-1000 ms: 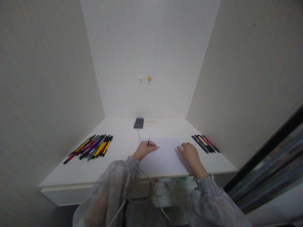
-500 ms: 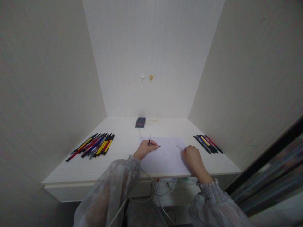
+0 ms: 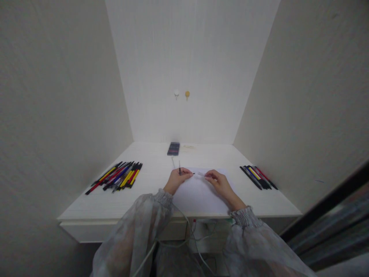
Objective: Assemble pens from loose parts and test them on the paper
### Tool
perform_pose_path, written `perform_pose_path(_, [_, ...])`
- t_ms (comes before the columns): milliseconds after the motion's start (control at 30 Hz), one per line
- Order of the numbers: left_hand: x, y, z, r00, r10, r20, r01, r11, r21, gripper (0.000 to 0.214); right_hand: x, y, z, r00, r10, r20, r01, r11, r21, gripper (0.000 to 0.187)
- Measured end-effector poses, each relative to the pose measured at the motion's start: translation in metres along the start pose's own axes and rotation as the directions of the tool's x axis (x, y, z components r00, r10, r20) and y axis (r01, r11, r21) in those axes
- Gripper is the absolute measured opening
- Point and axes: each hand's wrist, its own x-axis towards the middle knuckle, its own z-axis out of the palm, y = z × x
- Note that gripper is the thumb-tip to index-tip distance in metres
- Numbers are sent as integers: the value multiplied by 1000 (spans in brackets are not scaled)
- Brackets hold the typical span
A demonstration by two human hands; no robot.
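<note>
My left hand point(image 3: 176, 179) is closed around a dark pen point(image 3: 180, 169) whose tip points right over a white sheet of paper point(image 3: 198, 194) on the white desk point(image 3: 155, 181). My right hand point(image 3: 218, 181) is pinched on a small pale piece, probably a pen cap point(image 3: 201, 174), held just right of the pen's tip. Both hands rest on the paper's far edge.
A pile of several red, yellow, blue and black pens point(image 3: 119, 176) lies on the desk's left. A smaller row of pens point(image 3: 257, 177) lies at the right. A dark phone point(image 3: 173, 148) with a cable sits at the back. Two wall hooks point(image 3: 182, 94) hang above.
My right hand moved left across the paper with the pale piece, ending close to the pen tip. My left hand stayed nearly in place. The camera shifted slightly.
</note>
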Motion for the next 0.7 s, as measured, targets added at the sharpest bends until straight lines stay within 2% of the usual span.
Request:
perform_pose_path(533, [1,-3,-2,997,66,34,-70,990,122,25,-4,0,7,1000,-23,20,25,997,-70,14])
perform_pose_path(700, [1,-5,-2,991,106,87,-120,979,167,22,-5,0,9,998,-32,46,36,995,-91,15])
